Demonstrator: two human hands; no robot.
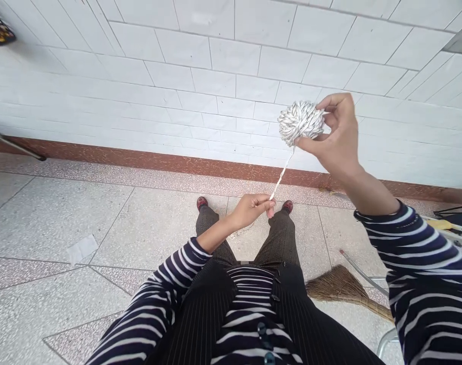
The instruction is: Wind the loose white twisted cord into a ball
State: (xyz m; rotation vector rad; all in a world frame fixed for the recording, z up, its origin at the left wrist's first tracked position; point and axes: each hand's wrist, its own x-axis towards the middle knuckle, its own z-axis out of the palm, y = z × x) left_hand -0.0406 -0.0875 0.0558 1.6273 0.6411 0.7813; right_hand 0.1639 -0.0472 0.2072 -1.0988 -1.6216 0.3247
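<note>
My right hand [335,137], raised in front of the tiled wall, grips a ball of white twisted cord [300,121] by its right side, thumb below and fingers above. From the underside of the ball a single strand of cord [282,175] runs down and to the left. Its lower end is pinched between the thumb and fingers of my left hand [254,209], which is lower and nearer my body. The strand looks straight between both hands. Below my left hand, some pale loose strands [240,232] show against the floor, partly hidden by the hand.
A straw broom [339,284] lies on the floor to the right, beside metal tubing [362,268]. White paper [82,248] lies on the speckled floor at left. Ahead stands a white tiled wall [200,50] with a reddish-brown baseboard [140,157]. A metal leg [18,144] reaches in at far left.
</note>
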